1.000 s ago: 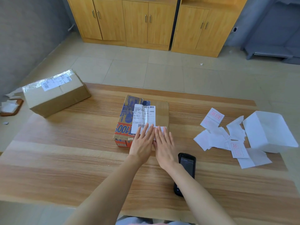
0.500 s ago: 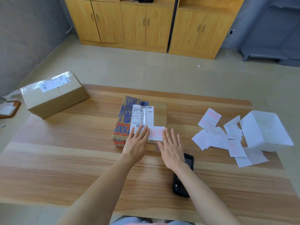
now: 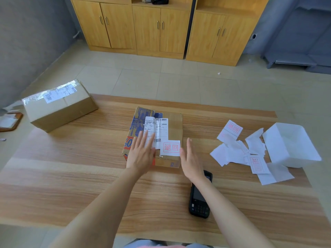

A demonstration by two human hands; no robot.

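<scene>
A small cardboard box (image 3: 174, 126) lies in the middle of the wooden table (image 3: 71, 167). On its top are a white shipping label (image 3: 157, 127) and a white sticker with red characters (image 3: 171, 148). My left hand (image 3: 141, 153) is flat with straight fingers over the box's near left part, fingertips on the label. My right hand (image 3: 190, 160) is open, turned edge-on, just right of the box's near corner and holding nothing.
A black handheld scanner (image 3: 199, 203) lies on the table under my right forearm. Loose white stickers (image 3: 234, 149) and a white box (image 3: 290, 145) sit at the right. A larger taped carton (image 3: 59, 104) stands at the far left corner. Wooden cabinets line the back.
Both hands lay side by side on the box's near edge, covering the red-character sticker. They have drawn apart, and the sticker now shows between them.
</scene>
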